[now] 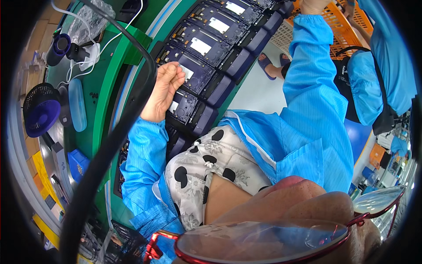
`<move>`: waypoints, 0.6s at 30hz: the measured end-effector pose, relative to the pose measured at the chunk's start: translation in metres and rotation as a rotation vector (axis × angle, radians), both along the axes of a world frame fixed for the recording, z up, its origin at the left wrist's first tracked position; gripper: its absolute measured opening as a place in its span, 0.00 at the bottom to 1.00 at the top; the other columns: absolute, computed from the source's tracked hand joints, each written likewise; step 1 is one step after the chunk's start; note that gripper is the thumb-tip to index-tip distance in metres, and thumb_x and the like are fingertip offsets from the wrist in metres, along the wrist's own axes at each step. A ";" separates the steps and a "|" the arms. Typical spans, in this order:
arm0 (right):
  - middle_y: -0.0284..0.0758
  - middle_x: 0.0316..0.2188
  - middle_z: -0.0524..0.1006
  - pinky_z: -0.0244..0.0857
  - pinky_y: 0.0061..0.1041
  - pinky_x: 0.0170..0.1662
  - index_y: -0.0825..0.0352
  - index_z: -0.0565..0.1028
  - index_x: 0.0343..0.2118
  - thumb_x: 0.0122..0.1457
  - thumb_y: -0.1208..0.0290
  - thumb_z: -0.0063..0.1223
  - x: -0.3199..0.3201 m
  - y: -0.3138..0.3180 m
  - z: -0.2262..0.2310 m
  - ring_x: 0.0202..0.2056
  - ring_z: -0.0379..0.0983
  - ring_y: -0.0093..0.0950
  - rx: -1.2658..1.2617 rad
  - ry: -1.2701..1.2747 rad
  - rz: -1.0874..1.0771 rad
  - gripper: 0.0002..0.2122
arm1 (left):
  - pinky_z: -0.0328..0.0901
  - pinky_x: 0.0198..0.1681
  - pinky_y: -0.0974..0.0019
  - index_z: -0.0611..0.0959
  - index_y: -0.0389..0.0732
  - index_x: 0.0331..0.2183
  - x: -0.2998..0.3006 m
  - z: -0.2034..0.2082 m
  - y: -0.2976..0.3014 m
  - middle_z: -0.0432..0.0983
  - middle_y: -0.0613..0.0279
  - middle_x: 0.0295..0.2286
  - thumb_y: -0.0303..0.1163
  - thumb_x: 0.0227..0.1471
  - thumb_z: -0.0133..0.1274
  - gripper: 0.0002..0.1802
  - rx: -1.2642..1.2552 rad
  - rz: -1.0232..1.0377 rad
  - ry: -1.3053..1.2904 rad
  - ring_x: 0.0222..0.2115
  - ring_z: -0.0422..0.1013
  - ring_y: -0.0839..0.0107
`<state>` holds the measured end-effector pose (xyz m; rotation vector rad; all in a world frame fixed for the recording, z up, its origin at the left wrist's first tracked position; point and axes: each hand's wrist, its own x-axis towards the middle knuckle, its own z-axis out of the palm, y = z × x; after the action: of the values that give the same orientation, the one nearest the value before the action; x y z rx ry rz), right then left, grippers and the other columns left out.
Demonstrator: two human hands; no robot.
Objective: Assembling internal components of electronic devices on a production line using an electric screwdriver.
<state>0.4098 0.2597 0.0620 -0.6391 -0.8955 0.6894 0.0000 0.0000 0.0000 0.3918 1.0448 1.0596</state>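
A row of dark, flat electronic device housings (187, 38), with circuit parts and white rectangular patches showing, runs diagonally along the green bench. Over the near part of this row is my left hand (163, 88), in a blue sleeve. Its fingers are curled, thumb and forefinger pressed together beside one white patch (186, 73). Anything between those fingertips is too small to make out. Dark block-like pieces (237, 63) line the row's right side. My right hand (313, 6) reaches to the top edge, near the row's far end; its fingers are cut off by the frame.
A thick black cable (147, 83) crosses the view in front of the bench. Left of a green rail (105, 88) are a purple fan (41, 112), a light blue case (78, 105) and a blue bin (79, 165). An orange crate (336, 28) and another person's blue garment (393, 57) are at right.
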 end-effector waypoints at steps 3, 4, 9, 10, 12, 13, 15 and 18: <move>0.31 0.19 0.73 0.66 0.25 0.20 0.64 0.75 0.34 0.59 0.67 0.64 0.005 -0.006 0.000 0.16 0.69 0.25 -0.060 -0.036 -0.071 0.09 | 0.77 0.43 0.71 0.81 0.35 0.47 0.009 0.002 -0.005 0.81 0.60 0.37 0.30 0.64 0.55 0.12 -0.001 0.012 0.029 0.37 0.80 0.71; 0.31 0.19 0.73 0.66 0.24 0.19 0.64 0.75 0.33 0.59 0.68 0.63 0.005 -0.009 0.002 0.16 0.69 0.24 -0.048 -0.018 -0.072 0.08 | 0.77 0.43 0.70 0.81 0.34 0.47 0.013 0.001 -0.009 0.81 0.60 0.37 0.30 0.64 0.55 0.12 -0.008 0.016 0.030 0.37 0.79 0.71; 0.30 0.18 0.74 0.65 0.22 0.19 0.64 0.75 0.33 0.59 0.69 0.62 0.008 -0.016 -0.002 0.15 0.69 0.23 -0.029 -0.088 -0.087 0.07 | 0.76 0.44 0.68 0.81 0.34 0.44 0.013 -0.001 -0.019 0.81 0.59 0.35 0.31 0.63 0.58 0.12 -0.042 0.036 0.009 0.37 0.79 0.69; 0.30 0.18 0.74 0.65 0.22 0.19 0.64 0.75 0.33 0.59 0.68 0.62 0.004 -0.018 -0.001 0.15 0.69 0.23 -0.021 -0.119 -0.099 0.08 | 0.76 0.44 0.68 0.81 0.34 0.44 0.012 -0.001 -0.019 0.81 0.59 0.35 0.31 0.63 0.58 0.12 -0.046 0.039 0.008 0.37 0.79 0.69; 0.30 0.18 0.74 0.65 0.22 0.19 0.64 0.75 0.32 0.59 0.68 0.63 0.002 -0.018 -0.001 0.15 0.69 0.23 -0.015 -0.151 -0.109 0.08 | 0.78 0.42 0.69 0.81 0.35 0.45 0.010 -0.001 -0.018 0.81 0.60 0.35 0.32 0.64 0.57 0.12 -0.047 0.029 0.007 0.36 0.80 0.70; 0.30 0.18 0.74 0.65 0.22 0.19 0.64 0.75 0.32 0.59 0.68 0.63 0.002 -0.016 -0.002 0.15 0.69 0.23 -0.045 -0.147 -0.110 0.08 | 0.78 0.42 0.69 0.81 0.35 0.45 0.010 -0.002 -0.018 0.81 0.60 0.35 0.32 0.64 0.57 0.12 -0.050 0.030 0.006 0.36 0.80 0.70; 0.30 0.18 0.74 0.65 0.22 0.19 0.64 0.76 0.32 0.59 0.67 0.63 0.003 -0.011 -0.006 0.15 0.70 0.23 -0.078 -0.142 -0.111 0.08 | 0.78 0.42 0.69 0.81 0.35 0.45 0.010 -0.003 -0.019 0.81 0.60 0.35 0.32 0.64 0.57 0.12 -0.040 0.026 -0.008 0.35 0.80 0.71; 0.30 0.18 0.74 0.65 0.22 0.19 0.64 0.76 0.32 0.59 0.67 0.63 0.003 -0.005 -0.011 0.15 0.70 0.23 -0.104 -0.151 -0.134 0.08 | 0.78 0.43 0.69 0.81 0.34 0.45 0.012 0.002 -0.017 0.81 0.60 0.35 0.31 0.64 0.57 0.11 -0.051 0.036 0.007 0.36 0.80 0.70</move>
<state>0.4131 0.2544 0.0510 -0.8450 -0.9508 0.5753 0.0118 -0.0175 0.0017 0.3369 1.0860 1.0626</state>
